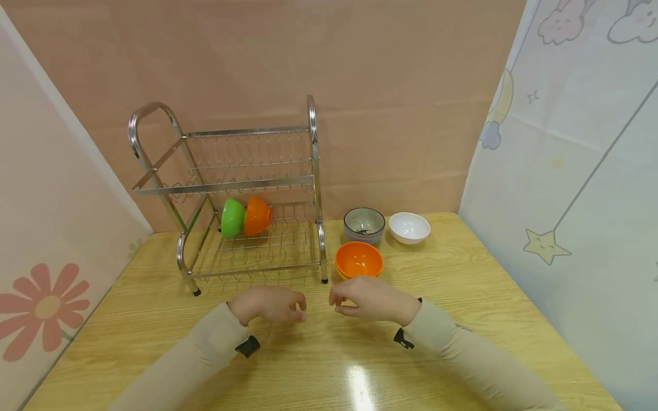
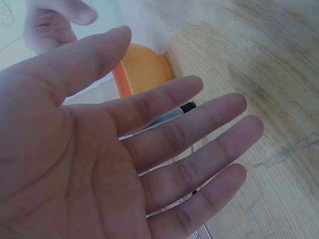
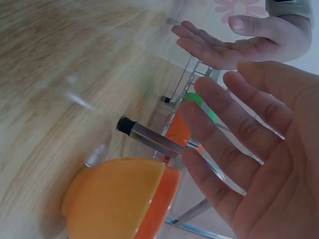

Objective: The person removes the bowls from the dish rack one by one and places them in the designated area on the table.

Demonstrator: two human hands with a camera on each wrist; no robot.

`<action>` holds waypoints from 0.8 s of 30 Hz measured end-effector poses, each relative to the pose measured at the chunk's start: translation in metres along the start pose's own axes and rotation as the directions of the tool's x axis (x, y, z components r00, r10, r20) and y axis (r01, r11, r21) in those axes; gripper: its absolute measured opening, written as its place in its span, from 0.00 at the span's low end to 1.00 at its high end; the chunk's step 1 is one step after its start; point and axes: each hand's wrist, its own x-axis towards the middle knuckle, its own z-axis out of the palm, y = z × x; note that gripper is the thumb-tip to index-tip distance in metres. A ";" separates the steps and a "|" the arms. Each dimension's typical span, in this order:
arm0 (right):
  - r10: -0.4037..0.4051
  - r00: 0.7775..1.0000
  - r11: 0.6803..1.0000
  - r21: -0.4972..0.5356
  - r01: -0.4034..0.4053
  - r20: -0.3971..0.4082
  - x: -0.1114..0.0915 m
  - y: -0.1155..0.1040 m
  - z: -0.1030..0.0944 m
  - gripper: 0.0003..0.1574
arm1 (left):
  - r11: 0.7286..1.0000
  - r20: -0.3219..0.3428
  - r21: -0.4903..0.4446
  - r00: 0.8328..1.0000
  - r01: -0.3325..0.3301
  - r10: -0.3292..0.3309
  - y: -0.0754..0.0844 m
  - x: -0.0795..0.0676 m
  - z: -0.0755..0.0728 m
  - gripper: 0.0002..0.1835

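Observation:
My left hand (image 1: 272,303) hovers over the table in front of the dish rack, holding nothing; its fingers are spread in the left wrist view. The right hand (image 1: 372,299), also bare, has relaxed fingers just in front of an orange bowl (image 1: 358,260). That bowl is nested in a yellow bowl (image 3: 114,199), seen from the side in the right wrist view. On the lower tier of the metal dish rack (image 1: 267,268), a green bowl (image 1: 233,218) and another orange bowl (image 1: 258,216) stand on edge, side by side.
Behind the nested bowls are a grey-green speckled bowl (image 1: 364,220), stacked on a lavender one (image 1: 366,238), and a white bowl (image 1: 409,227). The rack's upper tier (image 1: 247,157) rises above the lower one. Printed cloths hang at the sides of the wooden table (image 1: 462,297).

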 end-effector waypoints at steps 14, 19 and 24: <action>0.055 0.994 0.998 -0.031 -0.052 0.090 0.001 0.011 0.015 0.04 | 0.993 -0.151 -0.079 0.985 -0.091 0.078 -0.019 -0.003 -0.028 0.18; 0.062 0.994 0.998 -0.016 -0.061 0.091 0.001 0.015 0.017 0.05 | 0.993 -0.367 -0.011 0.924 -0.121 0.109 -0.034 -0.001 -0.058 0.12; 0.056 0.995 0.998 -0.013 -0.055 0.085 0.000 0.016 0.017 0.04 | 0.998 -0.633 -0.063 0.773 0.014 -0.051 -0.056 0.012 -0.083 0.13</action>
